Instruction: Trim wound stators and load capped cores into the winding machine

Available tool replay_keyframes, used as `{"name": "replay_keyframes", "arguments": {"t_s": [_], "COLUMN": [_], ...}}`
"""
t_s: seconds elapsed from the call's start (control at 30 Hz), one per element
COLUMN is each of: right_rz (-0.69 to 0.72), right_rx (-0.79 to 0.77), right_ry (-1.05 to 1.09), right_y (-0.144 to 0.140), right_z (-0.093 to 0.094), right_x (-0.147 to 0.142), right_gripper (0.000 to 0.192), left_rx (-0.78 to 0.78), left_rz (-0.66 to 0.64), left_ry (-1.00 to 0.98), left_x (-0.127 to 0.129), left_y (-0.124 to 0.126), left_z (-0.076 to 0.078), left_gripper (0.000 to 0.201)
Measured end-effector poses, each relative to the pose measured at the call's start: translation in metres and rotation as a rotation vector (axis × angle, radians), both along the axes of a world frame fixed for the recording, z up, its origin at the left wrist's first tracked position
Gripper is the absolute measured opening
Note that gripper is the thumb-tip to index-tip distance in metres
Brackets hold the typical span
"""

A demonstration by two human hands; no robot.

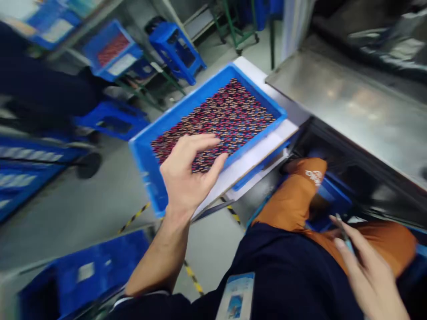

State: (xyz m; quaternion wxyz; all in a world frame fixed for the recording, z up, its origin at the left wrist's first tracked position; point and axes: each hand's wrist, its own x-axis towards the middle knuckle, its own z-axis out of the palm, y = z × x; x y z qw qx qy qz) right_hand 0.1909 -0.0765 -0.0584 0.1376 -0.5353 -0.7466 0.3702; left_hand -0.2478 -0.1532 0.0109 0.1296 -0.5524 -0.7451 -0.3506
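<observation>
At the far left a person in dark clothing [43, 89] stands blurred beside stacked blue crates [23, 171], and farther back a blue crate [113, 51] of red parts sits on a green-framed rack, with a blue plastic stool [176, 51] just right of it. Near the bottom left another blue bin [86, 271] lies at the edge of the grey floor [76, 209], which carries yellow-and-black hazard tape [135, 218].

In the middle, a shallow blue tray [147, 155] filled with small red, blue and tan pieces [230, 111] rests tilted in view on a white board [263, 151]. The left hand [188, 171] hovers over the near corner of this tray, palm down, fingers [200, 142] spread and slightly curled over the pieces, thumb out to the right near the tray's near rim; it grips nothing, and whether the fingertips touch the pieces cannot be told.

Below, a badge [236, 298] hangs on the person's dark top, and orange trousers [293, 200] cover the knees.

To the right a steel table [350, 102] runs away toward the far right. Near the bottom right, the right hand [370, 271] is loosely open, with a thin dark pen-like stick [342, 229] pinched between thumb and forefinger, well apart from the tray.
</observation>
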Motion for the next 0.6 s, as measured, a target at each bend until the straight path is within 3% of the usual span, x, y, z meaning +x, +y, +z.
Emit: {"name": "replay_keyframes", "arguments": {"t_s": [0.13,0.23,0.3,0.37,0.47,0.6], "right_rz": [-0.088,-0.189,-0.284,-0.374,-0.446,-0.448], "right_rx": [-0.149,-0.199,-0.216,-0.244,-0.300,-0.261], "right_ry": [0.040,0.073,0.067,0.047,0.017,0.048], "right_y": [-0.016,-0.028,-0.040,-0.055,-0.075,-0.083], "right_z": [0.009,0.008,0.003,-0.005,-0.016,-0.019], "right_x": [0.011,0.029,0.044,0.056,0.066,0.065], "right_gripper": [0.053,0.053,0.055,0.058,0.063,0.058], "left_rx": [0.116,0.110,0.023,-0.124,-0.296,-0.313], "left_rz": [-0.415,-0.765,-0.906,-0.942,-0.891,-0.875], "left_ry": [-0.181,-0.172,-0.104,-0.012,0.114,0.122], "left_x": [0.108,0.176,0.209,0.231,0.246,0.244], "left_y": [0.119,0.183,0.215,0.239,0.262,0.267], "left_z": [0.010,0.019,0.019,0.014,0.003,-0.003], "left_gripper": [0.015,0.006,0.006,0.010,0.010,0.010]}}
